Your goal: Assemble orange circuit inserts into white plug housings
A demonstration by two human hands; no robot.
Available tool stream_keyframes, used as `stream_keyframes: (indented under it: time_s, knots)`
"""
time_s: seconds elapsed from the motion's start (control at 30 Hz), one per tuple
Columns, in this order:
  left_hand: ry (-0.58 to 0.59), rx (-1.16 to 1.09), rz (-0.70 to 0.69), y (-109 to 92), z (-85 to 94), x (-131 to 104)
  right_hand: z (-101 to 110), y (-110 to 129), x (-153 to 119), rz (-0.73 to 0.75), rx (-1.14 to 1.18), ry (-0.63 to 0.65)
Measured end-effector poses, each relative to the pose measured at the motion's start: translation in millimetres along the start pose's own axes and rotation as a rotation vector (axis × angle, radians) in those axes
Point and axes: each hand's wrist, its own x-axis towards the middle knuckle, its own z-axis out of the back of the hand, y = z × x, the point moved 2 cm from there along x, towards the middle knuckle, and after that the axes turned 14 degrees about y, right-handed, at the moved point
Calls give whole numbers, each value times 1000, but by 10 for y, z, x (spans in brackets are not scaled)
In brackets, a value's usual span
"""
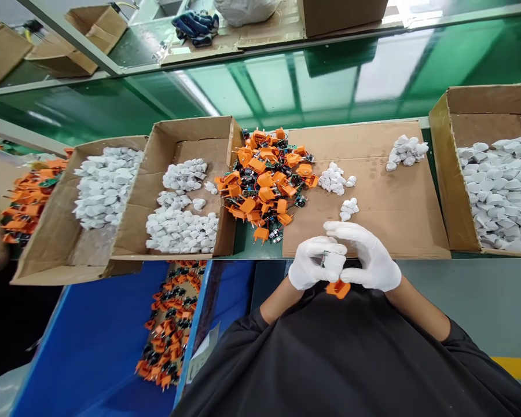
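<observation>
Now your left hand (pixel 313 264) pinches the white lump (pixel 335 262), likely steadying it above the orange plug (pixel 337 289). Your right hand (pixel 371 259) curves alongside, its grip unclear.

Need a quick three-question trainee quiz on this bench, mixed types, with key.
1. The right box holds: a) orange plugs, b) white pieces, c) blue gloves.
2. Fill in: the left hand and right hand wear ____ gloves.
3. True or false: the central plug pile lies nearer the right box than the box just left of it.

Key: 1 b; 2 white; 3 false.
</observation>
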Motion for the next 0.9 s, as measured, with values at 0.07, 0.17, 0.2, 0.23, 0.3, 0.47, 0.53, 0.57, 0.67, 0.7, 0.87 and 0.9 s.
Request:
stream_keyframes:
  time_s: [0.07,0.17,0.2,0.23,0.3,0.47,0.53,0.57,0.67,0.7,0.87,0.9]
  knots:
    - [-29,86,-254,-145,44,46,1,-34,-36,-51,142,-76]
    - [-66,390,-404,-315,85,108,-4,-71,-46,-144,306,-129]
    - [-82,489,-415,-353,94,121,-18,-79,-38,-191,374,-94]
    - [-93,563,-416,-381,100,131,-36,-85,-30,-244,449,-43]
    - [-95,636,-413,-412,106,138,-74,-92,-17,-349,577,43]
    - [-67,663,-397,-415,96,125,-134,-134,-6,-416,749,45]
    - [-55,621,-387,-409,92,120,-169,-157,-3,-429,834,71]
    - [-48,595,-380,-406,90,118,-183,-160,1,-429,861,86]
    - [-25,543,-369,-398,88,115,-196,-111,27,-418,861,131]
    - [-17,536,-373,-396,89,114,-189,-77,39,-424,840,140]
    - [10,520,-379,-366,95,127,-126,79,67,-513,669,144]
    - [5,520,-377,-359,94,133,-115,85,65,-510,635,128]
